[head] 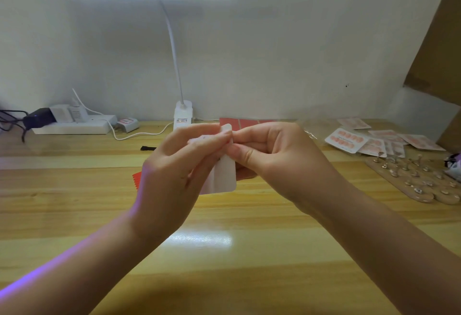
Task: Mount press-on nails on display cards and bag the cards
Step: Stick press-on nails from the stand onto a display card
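We hold a white display card (225, 175) above the table (224, 252), at 12 o'clock from us: our left hand (174, 165) grips its left edge, our right hand (272, 157) pinches its top. Pinching unevenly could crease it. Finished cards (346, 140) lie at 2 o'clock.

The card (225, 175) at centre frame is plain white. The table (224, 252) shows yellow wood grain. Finished cards (346, 140) at right carry rows of pink-orange nails. Red sheets (247, 122) lie behind; the power strip (72, 126) at left is white.
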{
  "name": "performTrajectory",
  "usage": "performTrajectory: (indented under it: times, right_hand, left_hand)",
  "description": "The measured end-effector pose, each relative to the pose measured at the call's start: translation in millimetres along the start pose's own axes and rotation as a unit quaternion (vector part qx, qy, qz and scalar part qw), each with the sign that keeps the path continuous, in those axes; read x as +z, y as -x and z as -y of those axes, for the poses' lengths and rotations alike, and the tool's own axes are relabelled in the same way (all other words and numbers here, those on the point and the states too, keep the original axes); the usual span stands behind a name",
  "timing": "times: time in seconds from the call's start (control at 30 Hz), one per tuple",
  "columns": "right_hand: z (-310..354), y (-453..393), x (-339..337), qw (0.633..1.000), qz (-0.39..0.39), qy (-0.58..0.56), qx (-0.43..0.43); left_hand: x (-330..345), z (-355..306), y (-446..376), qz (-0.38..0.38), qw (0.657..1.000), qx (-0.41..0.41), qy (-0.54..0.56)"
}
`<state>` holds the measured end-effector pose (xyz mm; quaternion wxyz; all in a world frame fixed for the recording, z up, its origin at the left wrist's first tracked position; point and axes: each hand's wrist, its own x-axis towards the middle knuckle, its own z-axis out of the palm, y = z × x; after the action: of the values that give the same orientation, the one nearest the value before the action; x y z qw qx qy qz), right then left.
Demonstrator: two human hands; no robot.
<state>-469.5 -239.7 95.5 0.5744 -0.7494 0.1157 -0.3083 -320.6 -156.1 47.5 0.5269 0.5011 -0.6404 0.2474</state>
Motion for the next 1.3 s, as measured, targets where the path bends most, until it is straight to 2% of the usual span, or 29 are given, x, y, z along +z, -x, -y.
performTrajectory:
  times: [0.4, 0.63, 0.8, 1.0, 1.13, 1.2, 1.3]
  right_hand:
    - [5, 1, -1, 0.999, -0.014, -0.019, 0.024]
    - [6, 2, -1, 1.000, -0.005, -0.012, 0.012]
    - [6, 1, -2, 1.000, 0.002, -0.017, 0.014]
    - [2, -1, -2, 1.000, 0.005, -0.016, 0.026]
    - [-1, -2, 0, 0.998, 0.014, -0.044, 0.037]
    - [-2, -3, 0, 0.998, 0.005, -0.047, 0.047]
    - [-7, -7, -4, 0.995, -0.037, -0.040, 0.078]
  left_hand:
    - [-1, 3, 1, -0.015, 1.000, 0.014, 0.005]
    - [0, -3, -4, -0.011, 0.998, -0.060, 0.001]
    - [-3, 0, -6, 0.001, 1.000, 0.005, -0.015]
    - [-9, 4, -7, 0.013, 0.995, 0.050, -0.086]
    - [-11, 4, -10, 0.024, 0.977, 0.104, -0.186]
    - [-9, 2, -9, 0.030, 0.975, 0.072, -0.209]
    - [-9, -1, -12, 0.013, 0.985, -0.072, -0.153]
